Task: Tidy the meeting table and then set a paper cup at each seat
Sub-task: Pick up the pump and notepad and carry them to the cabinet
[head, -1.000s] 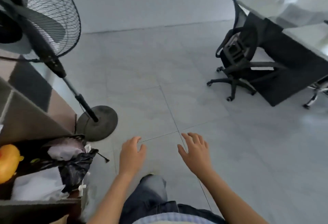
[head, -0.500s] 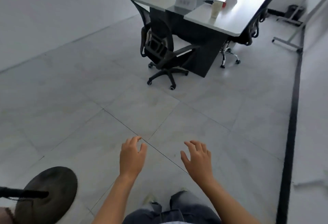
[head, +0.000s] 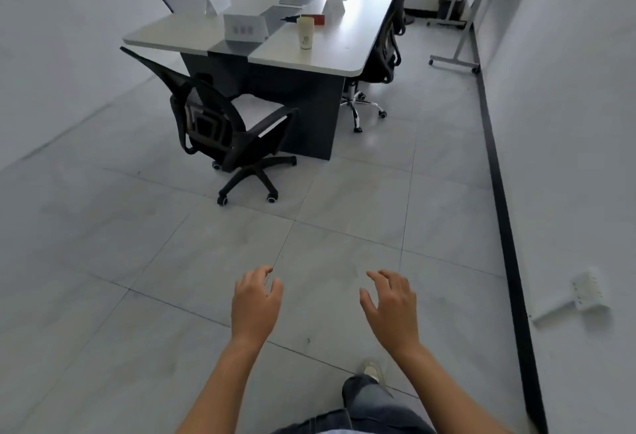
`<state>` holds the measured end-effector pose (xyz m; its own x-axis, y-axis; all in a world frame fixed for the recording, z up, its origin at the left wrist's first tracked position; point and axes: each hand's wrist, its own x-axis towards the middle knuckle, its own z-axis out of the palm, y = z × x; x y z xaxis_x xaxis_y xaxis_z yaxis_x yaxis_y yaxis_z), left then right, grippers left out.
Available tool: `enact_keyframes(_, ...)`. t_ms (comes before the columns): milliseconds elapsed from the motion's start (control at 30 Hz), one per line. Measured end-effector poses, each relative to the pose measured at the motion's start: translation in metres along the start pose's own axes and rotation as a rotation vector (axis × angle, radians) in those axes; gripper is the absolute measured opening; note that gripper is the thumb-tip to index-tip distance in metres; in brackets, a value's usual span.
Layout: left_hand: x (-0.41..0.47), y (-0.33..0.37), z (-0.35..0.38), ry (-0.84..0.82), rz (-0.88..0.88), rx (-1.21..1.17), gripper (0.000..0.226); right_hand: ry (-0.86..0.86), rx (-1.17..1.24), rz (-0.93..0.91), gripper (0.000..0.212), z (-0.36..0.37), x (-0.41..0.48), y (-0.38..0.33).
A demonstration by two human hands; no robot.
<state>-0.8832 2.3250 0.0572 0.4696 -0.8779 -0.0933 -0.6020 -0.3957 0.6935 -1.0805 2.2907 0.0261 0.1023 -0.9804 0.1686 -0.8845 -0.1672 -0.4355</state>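
The left hand [head: 254, 302] and right hand [head: 390, 309] are empty, fingers [head: 380, 278] loosely spread. The cup [head: 305, 33] stands upright on the bench [head: 327, 56], well ahead of them. It is probably light and crushable, so grip its middle gently.

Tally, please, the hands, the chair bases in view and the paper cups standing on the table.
Hands: 2, left hand, right hand.
Chair bases: 2, black base, chrome base.
Paper cup: 1, possibly a stack.
Total: 5.
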Motion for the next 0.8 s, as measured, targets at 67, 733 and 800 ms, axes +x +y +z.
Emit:
enact_keyframes(67,0.024,0.035,0.023,-0.010,0.053,-0.012,0.033,0.033,0.022,0.034,0.042,-0.010,0.034,0.025)
enact_keyframes(733,0.205,0.218,0.211,-0.194,0.041,-0.057,0.031,0.008,0.144,0.239,0.050,-0.036,0.261,0.193)
enact_keyframes(800,0.239,0.235,0.225,-0.202,0.040,-0.074,0.030,0.003,0.131,0.236,0.046,-0.034,0.300,0.200)
